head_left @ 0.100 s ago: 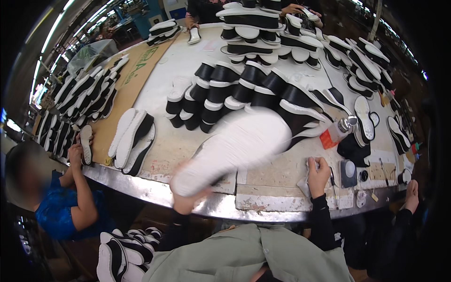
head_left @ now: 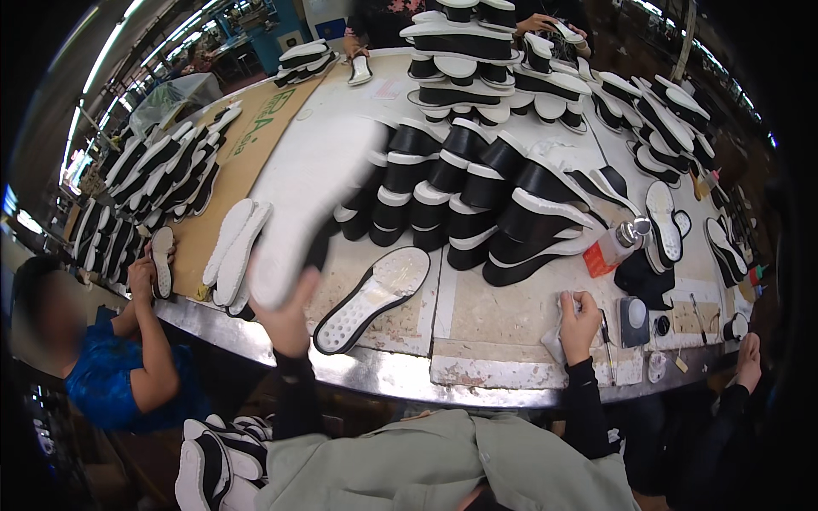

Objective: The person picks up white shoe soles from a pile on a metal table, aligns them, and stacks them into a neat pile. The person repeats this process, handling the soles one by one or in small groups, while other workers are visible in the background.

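A white shoe sole with a dark side is in my left hand, its heel end gripped; motion blurs it. It is raised over the left part of the table, in front of a pair of white soles. To the right of that hand a black-edged sole with a perforated heel lies on the table. My right hand rests near the table's front edge, fingers closed on a crumpled white cloth. Next to it lies a thin dark pen-like tool.
Stacked black-and-white wedge soles fill the middle, with taller piles behind. A bottle of red liquid and a small grey box stand right. Co-workers' hands are at the left, right and far side.
My left hand has swung the white sole left and away from me, turning it more upright. The perforated sole it covered now shows on the table. My right hand stays put.
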Available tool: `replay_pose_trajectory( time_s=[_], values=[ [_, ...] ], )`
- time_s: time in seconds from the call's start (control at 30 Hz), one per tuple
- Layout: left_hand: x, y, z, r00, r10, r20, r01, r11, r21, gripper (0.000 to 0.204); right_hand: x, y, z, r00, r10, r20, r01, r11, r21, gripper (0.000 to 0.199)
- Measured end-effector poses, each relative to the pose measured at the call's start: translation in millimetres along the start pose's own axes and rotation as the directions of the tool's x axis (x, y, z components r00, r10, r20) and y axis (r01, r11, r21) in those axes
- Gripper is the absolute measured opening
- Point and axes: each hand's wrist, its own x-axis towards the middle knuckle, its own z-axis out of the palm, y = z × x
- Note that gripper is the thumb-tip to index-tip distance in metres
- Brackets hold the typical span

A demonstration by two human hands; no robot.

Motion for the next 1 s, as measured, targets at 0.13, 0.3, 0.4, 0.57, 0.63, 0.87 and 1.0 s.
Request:
replay_pose_trajectory(
  time_s=[0.13, 0.3, 0.4, 0.57, 0.63, 0.87, 1.0],
  values=[
    [95.2, -38.4, 9.0, 0.988, 0.152, 0.004, -0.152, 0.984, 0.095, 0.045, 3.3, 0.5, -7.7, 0.999, -0.037, -0.007, 0.037, 0.999, 0.01, 0.024],
    [154.1, -91.3, 60.9, 0.975, 0.219, 0.042, -0.215, 0.874, 0.435, 0.051, 5.2, 0.7, -4.2, 0.999, -0.047, -0.019, 0.047, 0.998, 0.039, 0.023],
    [168.9, -99.0, 81.3, 0.985, 0.137, 0.108, -0.174, 0.827, 0.535, 0.06, 4.0, -2.8, -6.2, 0.997, -0.065, -0.028, 0.066, 0.997, 0.044, 0.024],
    [158.1, -124.7, 66.5, 0.952, 0.15, 0.267, -0.276, 0.801, 0.532, 0.083, 10.7, -15.5, -22.2, 0.998, -0.061, 0.023, 0.06, 0.997, 0.05, 0.024],
    [128.9, -107.2, 41.5, 0.925, 0.164, 0.342, -0.315, 0.835, 0.452, 0.083, 25.7, -39.0, -45.9, 0.995, -0.101, -0.009, 0.101, 0.993, 0.055, 0.023],
    [-7.9, -45.4, -65.7, 0.609, -0.273, 0.745, 0.173, 0.962, 0.211, 0.098, 124.0, -59.9, -97.4, 0.927, -0.262, -0.268, 0.241, 0.965, -0.107, 0.021],
    [-48.9, -66.6, -67.8, 0.707, -0.247, 0.662, -0.021, 0.929, 0.369, 0.084, 142.4, -34.5, -75.8, 0.951, -0.296, -0.089, 0.251, 0.908, -0.335, 0.02]
  ],
)
